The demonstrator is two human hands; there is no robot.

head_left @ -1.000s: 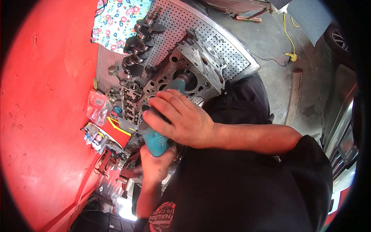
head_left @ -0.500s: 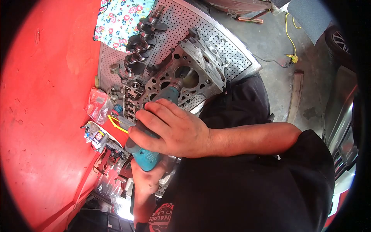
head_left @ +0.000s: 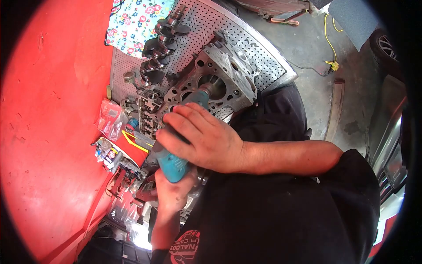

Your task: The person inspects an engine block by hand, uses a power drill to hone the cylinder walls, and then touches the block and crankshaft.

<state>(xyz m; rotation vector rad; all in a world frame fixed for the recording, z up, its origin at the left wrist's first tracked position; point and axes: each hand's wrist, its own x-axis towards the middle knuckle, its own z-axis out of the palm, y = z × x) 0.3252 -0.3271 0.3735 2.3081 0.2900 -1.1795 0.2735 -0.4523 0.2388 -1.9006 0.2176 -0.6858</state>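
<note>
A teal and black power drill [head_left: 172,167] points up and right, its nose at a cylinder bore [head_left: 218,86] of a grey metal engine block [head_left: 239,72]. Over the top of the drill body lies my right hand [head_left: 204,138], fingers curled round it. My left hand [head_left: 173,191] is closed at the rear, below the drill; its fingers are mostly hidden. What the drill turns inside the bore is blurred. Beside the block rest a crankshaft [head_left: 159,52] and a cylinder head [head_left: 148,112].
A perforated metal bench top [head_left: 224,24] carries the parts, with a flowered cloth [head_left: 136,26] and a piston [head_left: 129,77] near the red wall [head_left: 48,110]. Plastic bags [head_left: 110,119] and small items lie lower left. A yellow cord [head_left: 327,39] lies on the floor.
The drill and both my hands have shifted slightly up and right, bringing the drill's nose closer to the bore. Block, crankshaft and bench parts stay in place.
</note>
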